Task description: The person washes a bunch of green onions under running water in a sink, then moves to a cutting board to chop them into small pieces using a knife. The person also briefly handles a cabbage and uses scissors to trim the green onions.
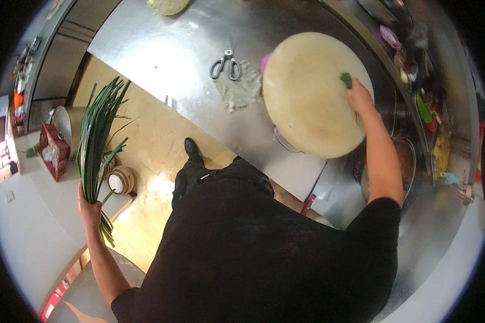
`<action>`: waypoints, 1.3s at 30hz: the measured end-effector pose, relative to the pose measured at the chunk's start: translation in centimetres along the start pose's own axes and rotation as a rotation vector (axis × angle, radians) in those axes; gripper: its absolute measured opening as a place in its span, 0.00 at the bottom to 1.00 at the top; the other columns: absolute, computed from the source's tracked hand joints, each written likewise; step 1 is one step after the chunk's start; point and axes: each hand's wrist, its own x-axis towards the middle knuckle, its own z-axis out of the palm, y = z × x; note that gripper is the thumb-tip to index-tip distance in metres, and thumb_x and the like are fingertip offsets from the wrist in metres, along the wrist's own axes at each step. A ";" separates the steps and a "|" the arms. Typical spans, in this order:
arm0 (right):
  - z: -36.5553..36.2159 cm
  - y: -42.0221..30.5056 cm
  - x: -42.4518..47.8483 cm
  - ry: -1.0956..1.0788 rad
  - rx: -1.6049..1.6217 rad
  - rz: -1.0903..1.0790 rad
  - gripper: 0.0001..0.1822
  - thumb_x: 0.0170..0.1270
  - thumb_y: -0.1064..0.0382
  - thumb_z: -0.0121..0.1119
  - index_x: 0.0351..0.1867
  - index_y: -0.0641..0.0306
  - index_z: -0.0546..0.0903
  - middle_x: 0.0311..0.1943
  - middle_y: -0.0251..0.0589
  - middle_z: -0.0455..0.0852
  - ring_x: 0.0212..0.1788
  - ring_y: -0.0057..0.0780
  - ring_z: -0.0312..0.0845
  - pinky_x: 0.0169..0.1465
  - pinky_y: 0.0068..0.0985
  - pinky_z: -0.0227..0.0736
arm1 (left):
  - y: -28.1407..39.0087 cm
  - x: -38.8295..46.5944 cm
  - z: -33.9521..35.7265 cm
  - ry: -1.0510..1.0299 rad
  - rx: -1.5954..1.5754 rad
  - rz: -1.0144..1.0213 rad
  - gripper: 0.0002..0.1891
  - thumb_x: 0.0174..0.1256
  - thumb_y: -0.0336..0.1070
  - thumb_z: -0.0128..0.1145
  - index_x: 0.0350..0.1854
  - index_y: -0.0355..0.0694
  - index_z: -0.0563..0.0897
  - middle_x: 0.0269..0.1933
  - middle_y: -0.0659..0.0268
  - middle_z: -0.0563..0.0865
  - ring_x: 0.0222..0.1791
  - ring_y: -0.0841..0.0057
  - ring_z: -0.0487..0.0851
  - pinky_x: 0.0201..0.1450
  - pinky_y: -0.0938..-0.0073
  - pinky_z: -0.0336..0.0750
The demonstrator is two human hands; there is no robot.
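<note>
Out at the left, my left hand [89, 212] grips a bunch of long green leaves [95, 137], which look like scallion or garlic greens. The bunch stands roughly upright over the floor, with cut stems below my fist. My right hand [361, 99] reaches onto the right side of a thick round chopping board [307, 97]. Its fingers pinch a small dark green pad or clump [346, 80] against the board; its exact kind is unclear. Kitchen scissors [227, 66] lie partly on a crumpled grey-green cloth [240, 89], left of the board.
The board rests on a stainless steel counter [178, 76]. A cabbage [168, 5] lies at the far edge. Near my body is a red-handled knife [307, 204]. A metal pan [404, 167] sits right of my arm, and a brown plastic crate [53, 151] stands at left.
</note>
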 end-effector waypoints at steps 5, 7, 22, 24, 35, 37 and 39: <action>-5.4 -2.0 -1.3 0.178 0.920 0.125 0.07 0.63 0.63 0.52 0.37 0.65 0.76 0.24 0.33 0.73 0.25 0.23 0.69 0.32 0.25 0.67 | -4.1 1.6 0.4 0.019 -0.093 0.005 0.46 0.41 0.16 0.51 0.71 0.49 0.64 0.59 0.49 0.78 0.59 0.52 0.76 0.59 0.59 0.71; -8.0 -5.5 -2.3 -0.020 1.255 0.106 0.12 0.65 0.58 0.55 0.37 0.66 0.79 0.27 0.36 0.79 0.30 0.25 0.72 0.38 0.27 0.68 | -6.5 3.4 0.2 0.020 -0.075 -0.040 0.46 0.42 0.16 0.53 0.71 0.52 0.64 0.58 0.51 0.79 0.58 0.52 0.77 0.59 0.59 0.71; 1.2 -38.4 -8.7 -0.346 1.817 0.181 0.05 0.58 0.71 0.51 0.37 0.62 0.72 0.28 0.37 0.72 0.23 0.21 0.64 0.27 0.19 0.64 | -21.8 17.6 -3.8 0.080 -0.210 -0.006 0.46 0.40 0.17 0.56 0.71 0.49 0.64 0.60 0.54 0.77 0.61 0.56 0.75 0.62 0.63 0.70; 1.3 -42.4 -6.3 -0.320 1.842 0.220 0.05 0.58 0.71 0.50 0.36 0.63 0.72 0.28 0.38 0.72 0.23 0.21 0.64 0.27 0.20 0.63 | -22.3 20.7 -5.0 0.070 -0.238 -0.071 0.46 0.39 0.16 0.55 0.70 0.47 0.65 0.61 0.53 0.77 0.61 0.56 0.74 0.63 0.64 0.69; -7.2 -76.4 14.2 0.392 2.265 0.070 0.03 0.60 0.73 0.49 0.35 0.69 0.72 0.29 0.44 0.74 0.27 0.31 0.71 0.32 0.30 0.70 | -27.3 34.6 -7.1 0.088 -0.256 -0.194 0.44 0.40 0.13 0.52 0.70 0.37 0.64 0.63 0.50 0.74 0.65 0.58 0.72 0.67 0.68 0.63; -12.9 -80.6 17.2 0.907 1.942 -0.155 0.05 0.59 0.73 0.50 0.36 0.70 0.72 0.33 0.46 0.77 0.31 0.34 0.75 0.36 0.34 0.72 | -26.4 37.9 -8.4 0.040 -0.291 -0.256 0.44 0.40 0.13 0.53 0.70 0.37 0.64 0.63 0.51 0.74 0.65 0.58 0.72 0.67 0.68 0.63; -14.1 -84.0 21.8 1.102 1.832 -0.247 0.11 0.61 0.64 0.54 0.39 0.71 0.72 0.38 0.47 0.81 0.37 0.35 0.77 0.44 0.31 0.72 | -28.2 40.1 -9.4 0.081 -0.289 -0.233 0.45 0.39 0.14 0.54 0.70 0.38 0.63 0.64 0.51 0.73 0.65 0.59 0.72 0.66 0.68 0.64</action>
